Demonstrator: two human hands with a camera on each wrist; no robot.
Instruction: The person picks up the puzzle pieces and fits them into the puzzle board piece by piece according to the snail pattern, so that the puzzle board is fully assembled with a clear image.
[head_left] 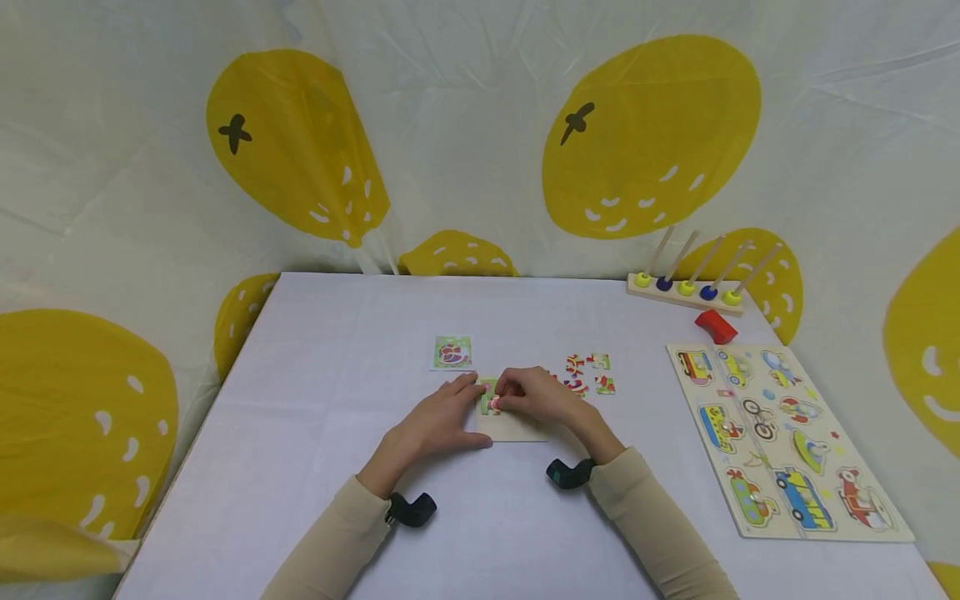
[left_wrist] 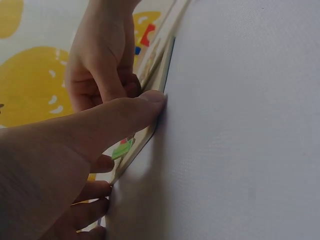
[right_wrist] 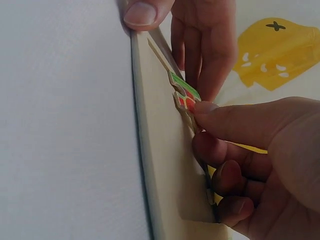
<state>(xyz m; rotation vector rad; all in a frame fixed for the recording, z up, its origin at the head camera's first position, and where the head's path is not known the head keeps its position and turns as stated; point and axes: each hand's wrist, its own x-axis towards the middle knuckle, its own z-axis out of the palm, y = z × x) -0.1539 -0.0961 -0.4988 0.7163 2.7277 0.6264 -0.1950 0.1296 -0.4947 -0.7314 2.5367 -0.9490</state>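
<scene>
A wooden puzzle tray point(head_left: 522, 428) lies on the table, with a green-edged puzzle piece point(right_wrist: 184, 84) set at its left side. Between thumb and forefinger, my right hand point(head_left: 542, 395) pinches a small red-and-white puzzle piece point(right_wrist: 186, 102), held right against the green-edged one. My left hand point(head_left: 433, 423) rests along the tray's left side, its fingers extended and the thumb point(left_wrist: 152, 97) touching the near edge. Part of the tray is hidden under my right hand. Several loose puzzle pieces point(head_left: 604, 385) lie just right of that hand.
Beyond the tray is a square picture card point(head_left: 453, 353). On the right lies a wooden vehicle puzzle board point(head_left: 761, 451), with a red block point(head_left: 716, 326) behind it. A peg stand point(head_left: 684, 293) with yellow and blue beads stands at the far right table edge.
</scene>
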